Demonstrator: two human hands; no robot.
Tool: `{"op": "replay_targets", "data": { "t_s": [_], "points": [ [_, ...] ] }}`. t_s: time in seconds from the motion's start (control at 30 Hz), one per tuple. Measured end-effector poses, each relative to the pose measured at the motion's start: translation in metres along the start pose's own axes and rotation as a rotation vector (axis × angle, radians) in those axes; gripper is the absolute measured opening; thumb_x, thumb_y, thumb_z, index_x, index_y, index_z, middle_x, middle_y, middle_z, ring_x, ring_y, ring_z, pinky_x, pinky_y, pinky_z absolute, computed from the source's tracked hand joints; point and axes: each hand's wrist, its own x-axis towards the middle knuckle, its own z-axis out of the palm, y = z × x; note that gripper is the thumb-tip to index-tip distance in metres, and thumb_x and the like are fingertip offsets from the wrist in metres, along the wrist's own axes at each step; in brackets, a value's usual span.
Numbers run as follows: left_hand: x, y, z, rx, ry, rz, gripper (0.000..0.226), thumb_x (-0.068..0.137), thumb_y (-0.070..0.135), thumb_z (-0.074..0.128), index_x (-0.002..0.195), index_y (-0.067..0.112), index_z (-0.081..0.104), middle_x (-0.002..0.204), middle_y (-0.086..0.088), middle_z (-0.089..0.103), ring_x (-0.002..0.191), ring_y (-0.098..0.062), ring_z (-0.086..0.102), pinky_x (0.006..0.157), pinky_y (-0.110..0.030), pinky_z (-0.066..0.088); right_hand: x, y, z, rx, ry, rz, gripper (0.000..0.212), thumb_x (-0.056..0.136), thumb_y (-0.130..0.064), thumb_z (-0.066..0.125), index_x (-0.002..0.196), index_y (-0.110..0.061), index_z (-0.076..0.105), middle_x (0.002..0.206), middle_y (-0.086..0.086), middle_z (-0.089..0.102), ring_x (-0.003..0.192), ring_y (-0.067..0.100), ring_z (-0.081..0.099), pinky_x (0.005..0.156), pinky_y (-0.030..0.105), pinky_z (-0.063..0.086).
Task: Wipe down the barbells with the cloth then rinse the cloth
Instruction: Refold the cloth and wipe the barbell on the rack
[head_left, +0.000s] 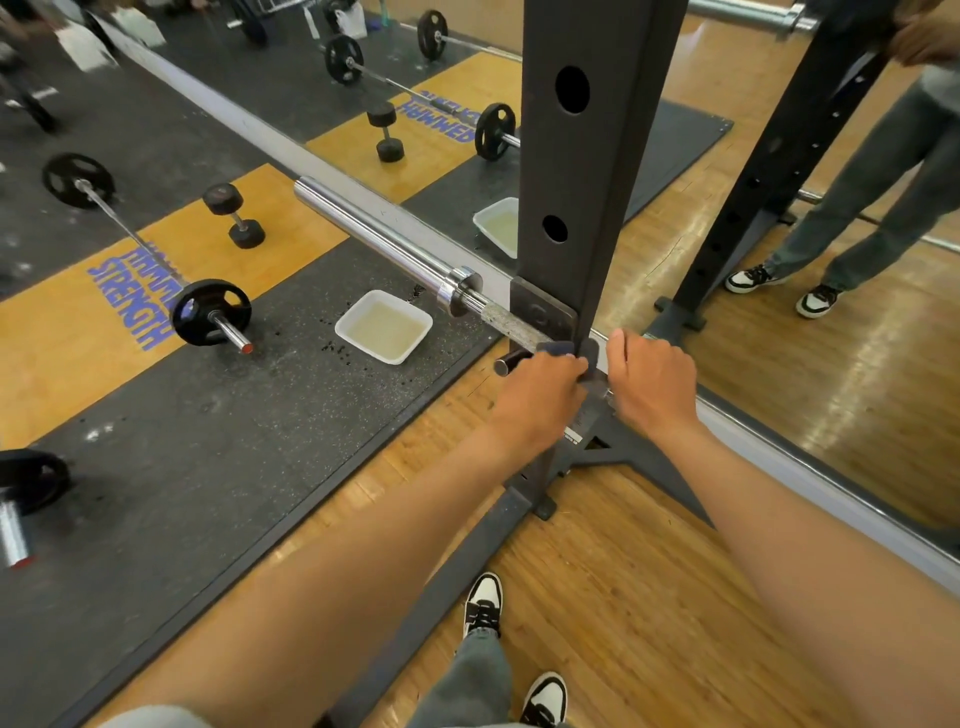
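Clearly the wiping is under way, not finished. Both hands are on the racked barbell (415, 260), one on each side of the rack upright (587, 171). The left hand (540, 395) has its fingers curled round a dark cloth (558, 349) that it presses onto the bar shaft at the hook; only a small fold of cloth shows past the knuckles. The right hand (652, 387), just beyond the upright, is curled as if round the shaft, though the bar under it is hidden, so whether it grips bar, cloth or both I cannot tell for sure.

Ahead and left of the left hand, the knurled part of the shaft and the chrome sleeve run out from the rack. Whether they are already clean I cannot judge; no wet streaks are plain.

Left of the hands, on the rubber mat, sits a white tray (383, 326) of pale liquid, probably the rinse water. Further left lie a loaded bar (156, 260) and dumbbells (234, 215); another bar end is at the far near-left edge. By my reckoning these are still to do, and the rinse comes last, so most of the task seems left.
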Motion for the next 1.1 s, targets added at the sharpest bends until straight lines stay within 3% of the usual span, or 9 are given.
{"op": "replay_targets", "data": {
  "t_s": [0.1,0.23,0.33,0.53,0.67,0.77,0.9,1.0,1.1],
  "points": [
    [-0.004,-0.042,-0.030,-0.266,0.100,-0.142,0.018,0.089,0.014,0.055,0.085,0.012,0.072,0.068,-0.004,0.063,0.062,-0.018,0.058,0.058,-0.034,0.046,0.000,0.001,0.001,0.072,-0.020,0.062,0.049,0.106,-0.031,0.020,0.072,-0.015,0.052,0.055,0.000,0.046,0.040,0.011,0.038,0.045,0.019,0.020],
    [0.001,-0.083,-0.079,-0.345,0.313,-0.418,0.021,0.093,0.011,0.059,0.099,0.013,0.079,0.082,-0.007,0.072,0.077,-0.025,0.067,0.073,-0.038,0.058,0.001,0.000,0.005,0.125,0.002,0.099,0.052,0.108,-0.037,0.025,0.069,-0.016,0.054,0.052,-0.004,0.042,0.040,0.007,0.036,0.047,0.017,0.020],
    [0.018,-0.103,-0.088,-0.195,0.418,-0.384,0.030,0.092,0.009,0.053,0.112,0.017,0.074,0.090,-0.007,0.073,0.081,-0.027,0.068,0.078,-0.042,0.059,0.000,-0.003,0.001,0.189,0.008,0.131,0.049,0.109,-0.032,0.034,0.065,-0.018,0.050,0.050,-0.010,0.033,0.041,0.004,0.033,0.048,0.018,0.020],
    [0.044,-0.112,-0.051,0.214,-0.204,-0.006,0.048,0.100,0.017,0.048,0.147,0.005,0.048,0.151,-0.016,0.045,0.133,-0.039,0.050,0.104,-0.043,0.043,0.001,-0.002,-0.002,0.214,-0.005,0.143,0.047,0.110,-0.029,0.037,0.066,-0.017,0.052,0.050,-0.011,0.037,0.040,0.003,0.036,0.045,0.018,0.020],
    [0.049,-0.136,-0.056,0.418,-0.173,0.234,0.055,0.107,0.019,0.042,0.160,0.008,0.032,0.164,-0.010,0.035,0.153,-0.028,0.030,0.124,-0.040,0.027,0.002,-0.002,0.001,0.223,-0.001,0.131,0.047,0.109,-0.031,0.035,0.068,-0.018,0.053,0.049,-0.010,0.038,0.038,0.005,0.038,0.044,0.018,0.021],
    [0.060,-0.145,-0.049,0.369,-0.084,0.312,0.046,0.108,0.021,0.044,0.154,0.011,0.044,0.152,-0.010,0.052,0.143,-0.031,0.045,0.121,-0.042,0.033,0.002,-0.003,-0.002,0.248,0.005,0.125,0.047,0.110,-0.028,0.034,0.066,-0.020,0.049,0.048,-0.011,0.036,0.039,0.005,0.037,0.044,0.020,0.020],
    [0.085,-0.138,-0.040,0.368,-0.058,0.340,0.033,0.107,0.030,0.038,0.121,0.012,0.062,0.110,-0.008,0.068,0.099,-0.024,0.060,0.096,-0.039,0.049,0.003,-0.004,-0.002,0.279,0.001,0.122,0.046,0.107,-0.031,0.030,0.063,-0.025,0.042,0.048,-0.011,0.035,0.039,0.007,0.038,0.043,0.021,0.021],
    [0.100,-0.132,-0.056,0.347,-0.212,0.326,0.027,0.103,0.037,0.043,0.099,0.014,0.058,0.092,-0.005,0.065,0.085,-0.024,0.061,0.083,-0.038,0.052,0.004,-0.003,-0.003,0.308,-0.001,0.121,0.045,0.106,-0.031,0.031,0.062,-0.032,0.032,0.047,-0.011,0.035,0.038,0.007,0.037,0.043,0.023,0.022],
    [0.114,-0.129,-0.063,0.476,-0.425,0.382,0.042,0.093,0.058,0.058,0.106,0.018,0.054,0.094,0.001,0.062,0.084,-0.021,0.059,0.078,-0.031,0.049,0.004,-0.003,-0.002,0.312,-0.010,0.118,0.049,0.109,-0.025,0.036,0.062,-0.034,0.030,0.046,-0.010,0.034,0.037,0.009,0.037,0.043,0.024,0.022]
  ]
}}
